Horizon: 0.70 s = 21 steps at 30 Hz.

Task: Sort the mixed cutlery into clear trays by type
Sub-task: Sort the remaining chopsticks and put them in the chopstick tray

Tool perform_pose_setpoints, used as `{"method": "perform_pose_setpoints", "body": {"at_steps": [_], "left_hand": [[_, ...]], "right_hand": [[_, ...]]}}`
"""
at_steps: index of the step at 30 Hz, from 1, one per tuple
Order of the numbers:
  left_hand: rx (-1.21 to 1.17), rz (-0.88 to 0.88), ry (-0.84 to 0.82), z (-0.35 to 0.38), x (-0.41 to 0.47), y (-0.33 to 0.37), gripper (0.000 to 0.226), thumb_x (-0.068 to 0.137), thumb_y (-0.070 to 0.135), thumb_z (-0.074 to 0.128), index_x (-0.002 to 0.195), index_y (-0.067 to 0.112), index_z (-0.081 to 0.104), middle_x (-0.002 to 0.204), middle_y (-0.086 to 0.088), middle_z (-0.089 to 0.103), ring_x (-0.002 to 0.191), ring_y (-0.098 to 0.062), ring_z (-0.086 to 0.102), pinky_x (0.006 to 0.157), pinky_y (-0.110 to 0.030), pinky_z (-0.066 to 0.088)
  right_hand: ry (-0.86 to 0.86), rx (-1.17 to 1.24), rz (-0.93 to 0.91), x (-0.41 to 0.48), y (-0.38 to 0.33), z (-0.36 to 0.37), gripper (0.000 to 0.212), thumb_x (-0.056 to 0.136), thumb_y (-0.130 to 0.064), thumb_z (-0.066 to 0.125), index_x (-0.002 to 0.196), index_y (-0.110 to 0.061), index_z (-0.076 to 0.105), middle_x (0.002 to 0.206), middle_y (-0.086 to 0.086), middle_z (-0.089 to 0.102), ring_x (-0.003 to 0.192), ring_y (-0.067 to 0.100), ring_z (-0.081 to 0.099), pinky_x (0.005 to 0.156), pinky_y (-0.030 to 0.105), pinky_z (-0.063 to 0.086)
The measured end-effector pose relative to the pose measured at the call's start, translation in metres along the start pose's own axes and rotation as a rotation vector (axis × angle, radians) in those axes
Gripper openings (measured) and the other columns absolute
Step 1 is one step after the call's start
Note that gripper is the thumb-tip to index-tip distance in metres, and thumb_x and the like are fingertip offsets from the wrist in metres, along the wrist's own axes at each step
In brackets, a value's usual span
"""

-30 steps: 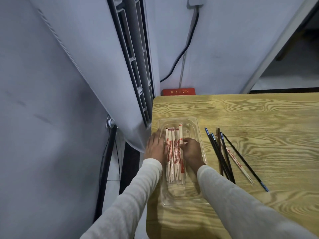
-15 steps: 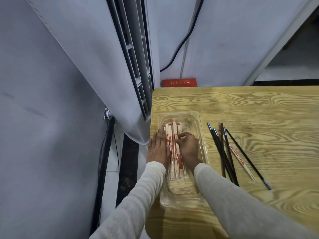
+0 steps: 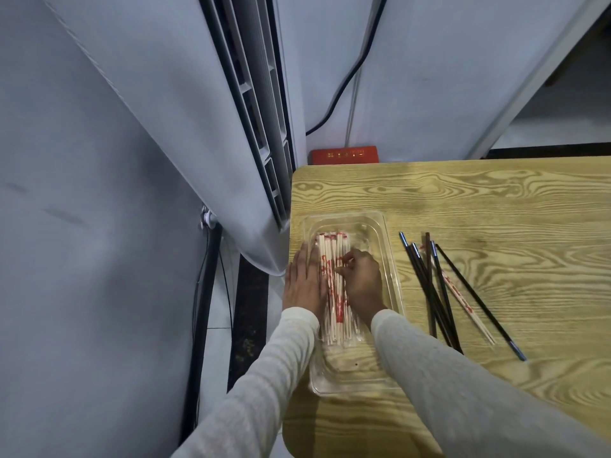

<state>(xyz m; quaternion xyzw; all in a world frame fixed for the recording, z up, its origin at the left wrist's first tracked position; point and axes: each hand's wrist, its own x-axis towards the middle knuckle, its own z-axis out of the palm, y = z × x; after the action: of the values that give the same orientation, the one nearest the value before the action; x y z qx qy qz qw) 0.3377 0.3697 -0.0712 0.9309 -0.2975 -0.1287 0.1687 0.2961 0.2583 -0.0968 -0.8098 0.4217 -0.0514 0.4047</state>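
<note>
Showing the clear tray [image 3: 350,375] at lower centre, hard by the table's [image 3: 496,209] left edge: the left hand [image 3: 304,282] lies flat, fingers straight together, against the wrapped chopsticks [image 3: 332,246] inside. The right hand [image 3: 362,279], fingers curled, pinches them from the right. Black chopsticks [image 3: 426,292] and one wrapped pair [image 3: 463,302] lie right of the tray, apart from it.

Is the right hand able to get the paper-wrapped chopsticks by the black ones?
Probably yes. The right hand is in the tray just left of them; the wrapped chopsticks lie on bare table, only black chopsticks crossing their far end.
</note>
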Motion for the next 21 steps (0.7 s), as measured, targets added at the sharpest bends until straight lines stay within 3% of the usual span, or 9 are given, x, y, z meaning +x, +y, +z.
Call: {"method": "perform_pose_setpoints", "body": {"at_steps": [3, 6, 7, 11, 14, 17, 21], "left_hand": [[0.016, -0.028, -0.032, -0.003, -0.003, 0.002, 0.067, 0.087, 0.039, 0.012, 0.147, 0.010, 0.022, 0.155, -0.013, 0.018, 0.143, -0.028, 0.022, 0.116, -0.036, 0.012], [0.010, -0.071, -0.008, -0.002, -0.002, 0.002, 0.061, 0.086, 0.034, 0.026, 0.137, 0.005, 0.043, 0.143, -0.018, 0.042, 0.128, -0.033, 0.047, 0.105, -0.044, 0.036], [0.003, -0.066, 0.009, -0.002, -0.002, 0.001, 0.058, 0.088, 0.032, 0.029, 0.137, 0.005, 0.042, 0.143, -0.018, 0.041, 0.128, -0.033, 0.047, 0.105, -0.043, 0.036], [-0.010, -0.039, -0.021, -0.003, -0.005, 0.003, 0.060, 0.092, 0.029, 0.026, 0.148, 0.008, 0.017, 0.155, -0.015, 0.012, 0.144, -0.029, 0.017, 0.118, -0.036, 0.009], [0.015, -0.031, 0.010, -0.005, -0.004, 0.005, 0.059, 0.094, 0.028, 0.025, 0.148, 0.009, 0.013, 0.156, -0.014, 0.008, 0.144, -0.027, 0.013, 0.119, -0.035, 0.006], [0.053, -0.025, 0.021, -0.004, 0.000, 0.008, 0.057, 0.099, 0.022, 0.034, 0.149, 0.012, 0.009, 0.157, -0.009, 0.004, 0.145, -0.024, 0.010, 0.119, -0.033, 0.006], [0.044, 0.041, 0.033, -0.009, 0.006, 0.036, 0.054, 0.099, 0.023, 0.032, 0.149, 0.016, 0.011, 0.157, -0.003, 0.010, 0.144, -0.021, 0.011, 0.119, -0.034, 0.008]], "right_hand": [[0.021, -0.065, -0.008, 0.002, 0.000, -0.002, 0.019, 0.081, -0.014, 0.072, 0.097, -0.017, 0.064, 0.100, 0.001, 0.065, 0.081, 0.016, 0.061, 0.073, 0.028, 0.047], [0.052, -0.087, -0.034, 0.000, -0.002, -0.001, 0.019, 0.081, -0.011, 0.072, 0.098, -0.016, 0.064, 0.103, 0.002, 0.062, 0.085, 0.016, 0.060, 0.074, 0.026, 0.045], [0.054, -0.075, -0.039, 0.000, -0.002, 0.000, 0.019, 0.081, -0.011, 0.071, 0.098, -0.016, 0.065, 0.102, 0.001, 0.064, 0.085, 0.017, 0.062, 0.075, 0.028, 0.048], [0.027, -0.032, -0.054, 0.001, 0.000, 0.000, 0.016, 0.083, -0.016, 0.070, 0.098, -0.015, 0.065, 0.095, 0.001, 0.068, 0.082, 0.016, 0.064, 0.078, 0.035, 0.054], [-0.039, -0.099, -0.113, 0.005, -0.003, -0.007, 0.025, 0.090, -0.028, 0.061, 0.107, -0.009, 0.064, 0.106, 0.009, 0.063, 0.093, 0.023, 0.060, 0.081, 0.033, 0.049], [-0.077, -0.118, -0.192, 0.000, -0.010, -0.019, 0.030, 0.096, -0.029, 0.052, 0.119, -0.009, 0.059, 0.121, 0.010, 0.056, 0.111, 0.025, 0.052, 0.091, 0.036, 0.044], [0.025, -0.011, -0.276, -0.012, -0.002, -0.056, 0.026, 0.098, -0.022, 0.046, 0.119, -0.014, 0.058, 0.124, 0.005, 0.054, 0.115, 0.020, 0.050, 0.093, 0.036, 0.044]]}}
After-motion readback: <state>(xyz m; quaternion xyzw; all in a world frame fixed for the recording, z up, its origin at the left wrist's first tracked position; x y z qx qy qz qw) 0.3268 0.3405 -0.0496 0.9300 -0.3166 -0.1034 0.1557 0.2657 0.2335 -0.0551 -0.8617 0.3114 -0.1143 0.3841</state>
